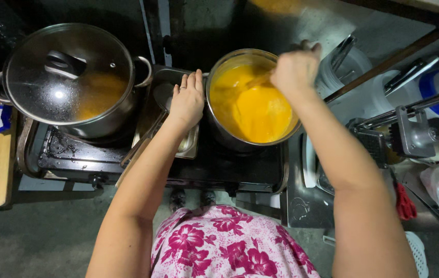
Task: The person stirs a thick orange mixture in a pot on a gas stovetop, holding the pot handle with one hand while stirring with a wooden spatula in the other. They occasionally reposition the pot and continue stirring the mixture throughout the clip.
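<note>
The right hand [295, 68] is closed in a fist around a thin wooden stirrer [258, 81] dipped in thick, smooth orange-yellow liquid inside a round steel pot [229, 135] on the right burner of a black 2-burner stove [75, 154]. The left hand [187, 101] lies flat, fingers together, against that pot's rim. On the left burner sits a larger steel pot [111, 121] under a domed glass lid [67, 72] (fogged, black knob).

Stove [70, 154]: black, two burners | left: lidded pot [70, 77] | right: open pot [253, 98] of yellow mixture | between: metal tray [188, 146]
</note>
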Action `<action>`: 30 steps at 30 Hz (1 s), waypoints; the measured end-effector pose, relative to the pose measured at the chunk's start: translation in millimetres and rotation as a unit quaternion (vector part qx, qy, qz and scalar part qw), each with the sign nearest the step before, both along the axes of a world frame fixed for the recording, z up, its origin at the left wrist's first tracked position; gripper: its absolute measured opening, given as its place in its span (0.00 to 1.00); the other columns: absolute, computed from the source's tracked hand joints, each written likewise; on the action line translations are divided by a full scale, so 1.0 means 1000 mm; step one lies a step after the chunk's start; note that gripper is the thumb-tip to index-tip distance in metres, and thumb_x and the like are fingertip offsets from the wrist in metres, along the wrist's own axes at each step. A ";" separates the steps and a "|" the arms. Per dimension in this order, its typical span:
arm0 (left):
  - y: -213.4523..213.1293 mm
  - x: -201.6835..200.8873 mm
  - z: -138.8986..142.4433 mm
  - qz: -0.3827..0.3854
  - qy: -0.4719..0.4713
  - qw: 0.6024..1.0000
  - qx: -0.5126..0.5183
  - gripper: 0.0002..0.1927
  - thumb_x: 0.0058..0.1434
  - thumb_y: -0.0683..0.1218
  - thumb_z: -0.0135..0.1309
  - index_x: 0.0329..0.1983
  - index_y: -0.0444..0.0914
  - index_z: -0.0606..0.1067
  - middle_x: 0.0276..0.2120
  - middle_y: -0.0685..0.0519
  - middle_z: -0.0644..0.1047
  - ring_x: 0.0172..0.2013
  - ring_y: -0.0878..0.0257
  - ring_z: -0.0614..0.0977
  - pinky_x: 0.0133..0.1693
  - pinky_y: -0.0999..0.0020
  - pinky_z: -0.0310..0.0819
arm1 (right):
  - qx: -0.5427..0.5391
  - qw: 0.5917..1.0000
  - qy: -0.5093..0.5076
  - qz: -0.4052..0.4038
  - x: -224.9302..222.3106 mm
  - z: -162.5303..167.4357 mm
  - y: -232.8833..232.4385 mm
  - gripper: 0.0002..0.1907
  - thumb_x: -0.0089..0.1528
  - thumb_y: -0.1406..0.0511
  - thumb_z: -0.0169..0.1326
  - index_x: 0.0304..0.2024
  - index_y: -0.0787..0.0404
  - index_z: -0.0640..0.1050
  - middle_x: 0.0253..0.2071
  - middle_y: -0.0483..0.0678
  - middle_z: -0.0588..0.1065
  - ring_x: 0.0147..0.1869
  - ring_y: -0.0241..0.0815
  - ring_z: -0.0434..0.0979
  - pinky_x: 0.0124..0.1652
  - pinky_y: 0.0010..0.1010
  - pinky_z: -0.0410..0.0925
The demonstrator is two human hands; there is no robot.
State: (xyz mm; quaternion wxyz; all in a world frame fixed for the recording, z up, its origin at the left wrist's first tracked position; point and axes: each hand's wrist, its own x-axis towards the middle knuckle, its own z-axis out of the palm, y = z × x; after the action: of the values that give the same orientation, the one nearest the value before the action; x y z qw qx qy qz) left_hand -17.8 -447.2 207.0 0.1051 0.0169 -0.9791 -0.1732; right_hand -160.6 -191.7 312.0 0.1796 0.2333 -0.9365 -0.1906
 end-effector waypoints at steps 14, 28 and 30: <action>-0.004 0.008 0.016 -0.029 -0.049 0.998 0.023 0.50 0.50 0.35 0.57 0.75 0.30 0.46 0.70 0.41 0.58 0.71 0.45 0.59 0.64 0.42 0.61 | -0.074 0.997 0.008 0.035 -0.002 0.002 -0.005 0.08 0.51 0.60 0.63 0.29 0.57 0.84 0.33 0.57 0.80 0.43 0.56 0.79 0.70 0.62 0.53; 0.000 0.013 0.018 -0.022 -0.038 0.999 0.000 0.49 0.52 0.34 0.55 0.75 0.30 0.48 0.72 0.42 0.57 0.72 0.44 0.59 0.64 0.43 0.62 | -0.080 0.948 -0.039 0.306 0.140 0.061 -0.029 0.09 0.48 0.58 0.66 0.26 0.54 0.82 0.31 0.44 0.75 0.45 0.44 0.72 0.45 0.42 0.58; 0.000 0.012 0.018 -0.023 -0.040 0.999 0.004 0.49 0.51 0.34 0.56 0.75 0.30 0.47 0.72 0.42 0.57 0.71 0.44 0.59 0.64 0.43 0.62 | -0.070 0.946 -0.044 0.313 0.148 0.065 -0.019 0.10 0.48 0.57 0.66 0.26 0.54 0.82 0.31 0.44 0.74 0.45 0.44 0.71 0.44 0.42 0.58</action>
State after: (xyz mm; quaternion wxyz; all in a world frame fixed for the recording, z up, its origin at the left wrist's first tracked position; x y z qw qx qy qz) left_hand -6.3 -447.2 225.2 0.0621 0.0020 -0.9820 -0.1783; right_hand -12.4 -210.9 377.1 0.2046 0.5094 -0.8344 -0.0483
